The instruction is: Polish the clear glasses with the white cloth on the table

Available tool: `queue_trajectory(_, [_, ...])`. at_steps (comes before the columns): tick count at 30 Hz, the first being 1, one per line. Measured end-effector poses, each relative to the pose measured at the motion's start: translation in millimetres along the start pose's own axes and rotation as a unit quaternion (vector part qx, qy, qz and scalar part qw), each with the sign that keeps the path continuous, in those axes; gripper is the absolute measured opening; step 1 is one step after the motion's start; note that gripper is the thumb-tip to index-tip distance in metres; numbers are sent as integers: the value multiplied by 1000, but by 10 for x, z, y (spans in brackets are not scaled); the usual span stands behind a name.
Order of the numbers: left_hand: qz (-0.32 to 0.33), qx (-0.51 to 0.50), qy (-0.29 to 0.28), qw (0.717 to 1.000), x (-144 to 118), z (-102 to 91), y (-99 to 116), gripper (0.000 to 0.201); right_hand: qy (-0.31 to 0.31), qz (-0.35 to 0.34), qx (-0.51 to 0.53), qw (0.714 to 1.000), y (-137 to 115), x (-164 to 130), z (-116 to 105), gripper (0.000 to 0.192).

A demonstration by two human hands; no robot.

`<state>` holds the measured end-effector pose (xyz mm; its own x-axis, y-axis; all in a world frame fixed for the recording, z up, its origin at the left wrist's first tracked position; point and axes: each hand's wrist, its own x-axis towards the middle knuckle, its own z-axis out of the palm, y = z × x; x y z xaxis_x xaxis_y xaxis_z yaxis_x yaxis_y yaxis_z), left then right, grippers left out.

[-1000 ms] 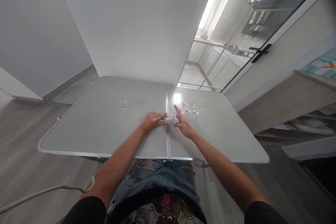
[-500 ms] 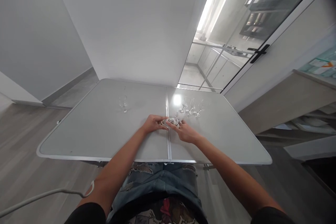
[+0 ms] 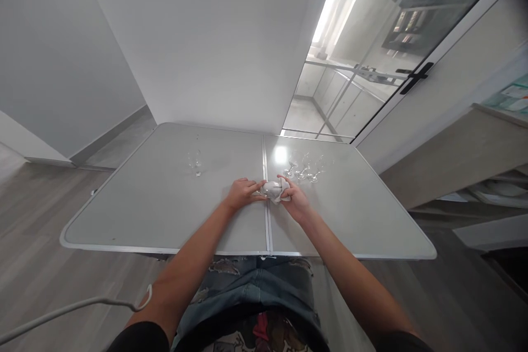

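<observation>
A clear stemmed glass [image 3: 269, 191] lies sideways between my hands, just above the middle of the table. My left hand [image 3: 241, 193] is closed on its stem end at the left. With my right hand [image 3: 297, 201] I hold a crumpled white cloth [image 3: 286, 189], perhaps tissue, against the rim end of the glass. The fingertips of the right hand are partly hidden by the cloth. Beyond my right hand stand three stemmed glasses, among them a near one [image 3: 313, 177]. Another clear glass [image 3: 197, 165] stands alone on the left half of the table.
The pale grey folding table [image 3: 157, 209] has a metal seam [image 3: 265, 162] down its middle. A white wall [image 3: 206, 66] borders its far side. On the right are a glazed door with a black handle [image 3: 416, 78] and a shelf unit [image 3: 449, 154]. A white cable [image 3: 82, 302] hangs at lower left.
The white cloth covered most of the glass earlier; now it is bunched toward the right end and the bowl shows. My right hand has shifted slightly right, and the view has moved slightly.
</observation>
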<state>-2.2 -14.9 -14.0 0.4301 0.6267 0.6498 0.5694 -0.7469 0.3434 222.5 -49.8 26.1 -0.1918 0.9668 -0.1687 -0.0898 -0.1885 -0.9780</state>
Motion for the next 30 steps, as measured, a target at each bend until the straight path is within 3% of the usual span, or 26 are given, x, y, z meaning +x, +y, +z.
queue_trajectory(2, [-13, -60, 17, 998, 2, -20, 15, 61, 0, -108, -145, 984, 16, -80, -1, 87])
queue_trajectory(3, [-24, -104, 15, 994, 3, -34, 25, 64, -19, -165, -235, 958, 20, -121, -20, 89])
queue_trajectory(4, [-37, -151, 3, 988, 4, -49, 38, 66, -52, -218, -328, 918, 19, -154, -56, 90])
queue_trajectory(7, [-73, -251, -60, 963, 8, -85, 89, 69, -173, -321, -542, 757, 0, -174, -237, 90])
queue_trajectory(8, [-79, -255, -70, 961, 10, -87, 107, 69, -201, -336, -578, 716, -6, -156, -302, 90])
queue_trajectory(9, [-79, -241, -72, 965, 11, -80, 121, 67, -215, -342, -595, 695, -8, -130, -357, 90])
queue_trajectory(10, [-71, -210, -66, 973, 11, -65, 130, 64, -217, -339, -597, 694, -4, -103, -395, 89])
queue_trajectory(11, [-56, -165, -55, 983, 9, -44, 132, 62, -213, -327, -583, 713, 5, -78, -411, 88])
queue_trajectory(13, [-11, -60, -29, 998, 2, 4, 116, 58, -181, -281, -499, 800, 33, -43, -374, 87])
queue_trajectory(16, [57, 56, -1, 997, -15, 52, 72, 55, -89, -152, -250, 952, 47, -17, -214, 90])
queue_trajectory(18, [98, 99, 6, 990, -21, 53, 59, 53, -36, -32, -77, 996, 7, 0, -120, 90])
queue_trajectory(20, [131, 128, 12, 983, -16, 36, 68, 49, -14, 60, 29, 998, -65, 9, -71, 86])
queue_trajectory(22, [145, 150, 26, 978, -3, 13, 89, 49, -4, 83, 53, 995, -135, -13, -55, 82])
queue_trajectory(24, [141, 161, 49, 976, 12, -11, 104, 51, 4, 25, -7, 1000, -176, -79, -53, 84])
queue_trajectory(26, [134, 153, 70, 976, 19, -33, 107, 55, -17, -85, -145, 986, -185, -169, -69, 88])
queue_trajectory(28, [136, 132, 76, 979, 19, -51, 105, 57, -82, -195, -325, 922, -181, -237, -127, 90])
queue_trajectory(30, [139, 112, 62, 982, 16, -60, 109, 58, -165, -272, -486, 814, -189, -243, -236, 87])
